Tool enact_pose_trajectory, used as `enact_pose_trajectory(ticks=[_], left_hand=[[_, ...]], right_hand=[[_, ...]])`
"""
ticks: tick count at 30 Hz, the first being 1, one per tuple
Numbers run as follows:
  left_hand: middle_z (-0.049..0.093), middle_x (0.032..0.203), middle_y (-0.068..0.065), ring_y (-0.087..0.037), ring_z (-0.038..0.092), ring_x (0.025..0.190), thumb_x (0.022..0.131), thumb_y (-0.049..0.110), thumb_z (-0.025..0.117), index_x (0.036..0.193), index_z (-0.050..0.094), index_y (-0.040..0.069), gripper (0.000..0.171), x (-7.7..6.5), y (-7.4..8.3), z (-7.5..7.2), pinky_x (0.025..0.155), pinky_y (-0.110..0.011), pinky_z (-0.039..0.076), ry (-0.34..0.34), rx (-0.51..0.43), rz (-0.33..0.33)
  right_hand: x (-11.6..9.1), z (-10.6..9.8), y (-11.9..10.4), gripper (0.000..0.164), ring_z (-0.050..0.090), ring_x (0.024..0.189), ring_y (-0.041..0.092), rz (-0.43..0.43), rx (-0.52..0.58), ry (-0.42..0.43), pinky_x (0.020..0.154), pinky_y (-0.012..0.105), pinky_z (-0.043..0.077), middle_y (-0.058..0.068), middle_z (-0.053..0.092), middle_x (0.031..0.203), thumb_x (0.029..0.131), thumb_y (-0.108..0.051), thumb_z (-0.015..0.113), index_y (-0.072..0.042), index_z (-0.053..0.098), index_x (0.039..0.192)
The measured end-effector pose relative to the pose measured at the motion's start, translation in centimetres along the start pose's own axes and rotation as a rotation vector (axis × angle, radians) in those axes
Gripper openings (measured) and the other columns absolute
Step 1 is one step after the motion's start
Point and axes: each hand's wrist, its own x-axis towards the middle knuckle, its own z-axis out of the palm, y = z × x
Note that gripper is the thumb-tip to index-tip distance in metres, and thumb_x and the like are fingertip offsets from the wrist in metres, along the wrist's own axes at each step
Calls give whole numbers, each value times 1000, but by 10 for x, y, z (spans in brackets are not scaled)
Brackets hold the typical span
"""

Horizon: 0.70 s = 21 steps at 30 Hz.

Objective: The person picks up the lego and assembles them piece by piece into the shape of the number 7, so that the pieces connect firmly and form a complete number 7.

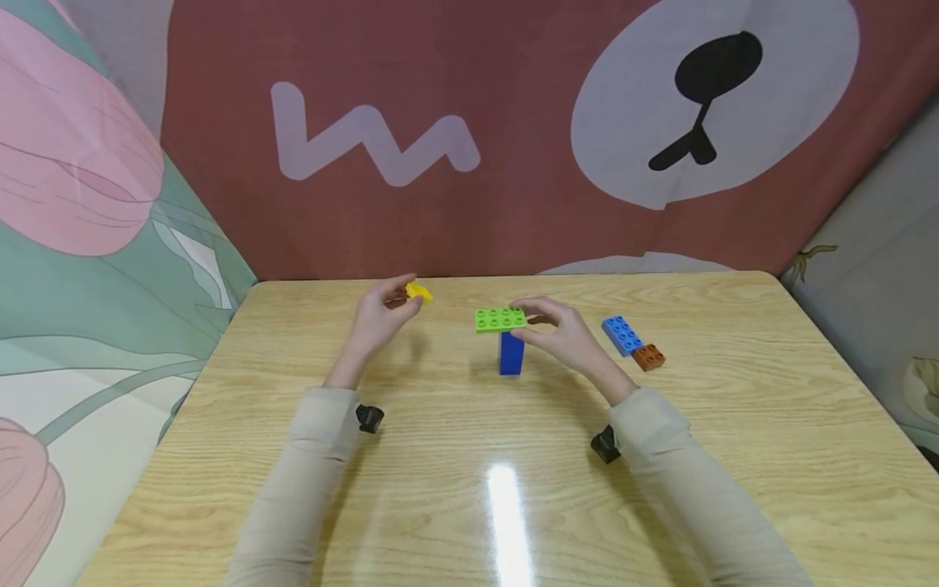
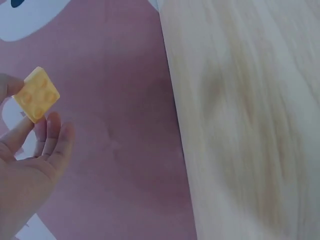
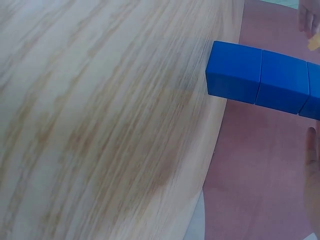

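My left hand [image 1: 376,320] pinches a small yellow building brick [image 1: 419,294] between thumb and fingers, raised over the far left of the table. In the left wrist view the yellow brick's studded face [image 2: 37,95] shows, the other fingers loosely bent below it. With thumb and fingertips, my right hand [image 1: 563,333] holds the right end of a lime green studded brick [image 1: 493,319]. That green brick lies flat atop an upright blue stack [image 1: 511,355], jutting out to the left. The right wrist view shows the stack as several blue blocks [image 3: 257,77] joined in a column.
To the right of the stack, a lighter blue studded brick [image 1: 622,335] lies on the wooden table [image 1: 440,489], its near end by a brown brick [image 1: 649,357]. A printed cloth [image 1: 513,220] hangs behind the table's far edge. Small black cameras sit at both wrists.
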Motion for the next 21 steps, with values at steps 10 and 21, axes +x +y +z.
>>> enact_pose_trajectory(ticks=[10,21], left_hand=[[55,129,-16,-32,56,121,86,14,70,124,53,0,44,-6,15,7,104,-38,49,-1,-73,-33],[46,134,-18,-33,56,121,90,8,61,124,43,-5,41,-9,23,14,96,-39,54,-116,-132,-30]], right_hand=[[1,2,1,42,55,116,29,-19,1,21,100,49,49,14,58,130,90,-14,67,-5,57,129],[0,3,0,41,56,114,31,-36,-18,39,99,52,49,14,59,126,89,-12,68,-5,58,128]])
